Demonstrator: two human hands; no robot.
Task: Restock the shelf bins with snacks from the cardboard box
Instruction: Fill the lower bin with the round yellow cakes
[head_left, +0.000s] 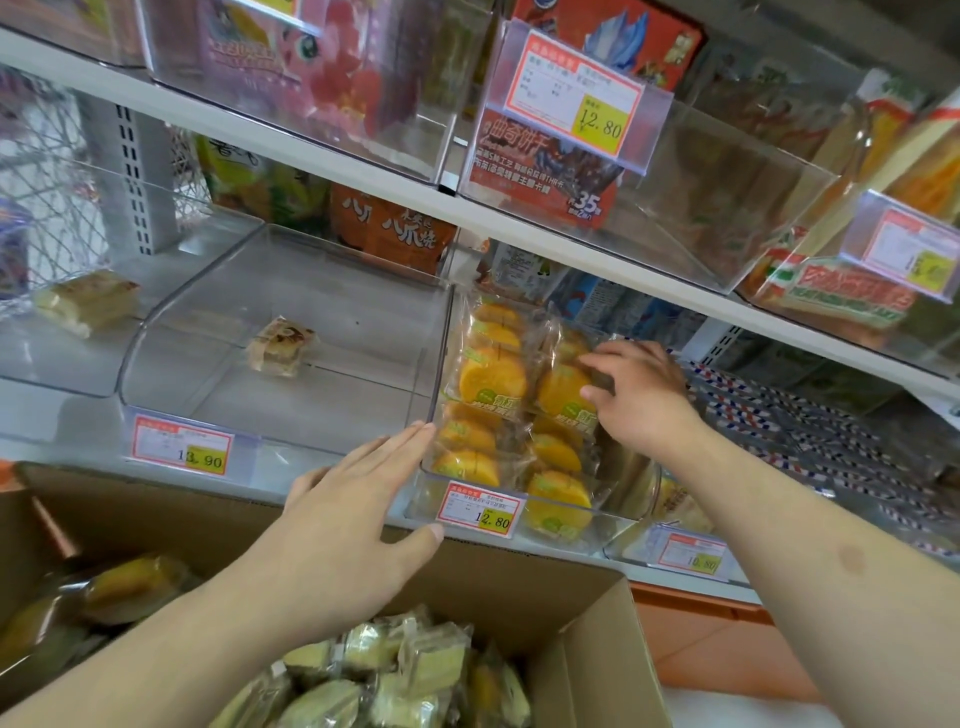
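A clear shelf bin (434, 405) at centre holds several wrapped orange cakes (491, 379). My right hand (641, 395) reaches into it from the right, its fingers curled on one of those orange cake packets (563, 387). My left hand (353, 499) hovers with straight fingers in front of the bin's left wall, holding nothing. The cardboard box (587, 639) sits below, open, with several yellow-green wrapped snacks (379, 670) inside. The neighbouring clear bin (171, 332) on the left contains one lone wrapped cake (280, 345).
Price tags (480, 508) hang on the bin fronts. The white shelf above (363, 171) carries more clear bins and boxed goods. Another wrapped cake (85, 301) lies in the far-left bin. Striped packets (779, 415) fill the bin on the right.
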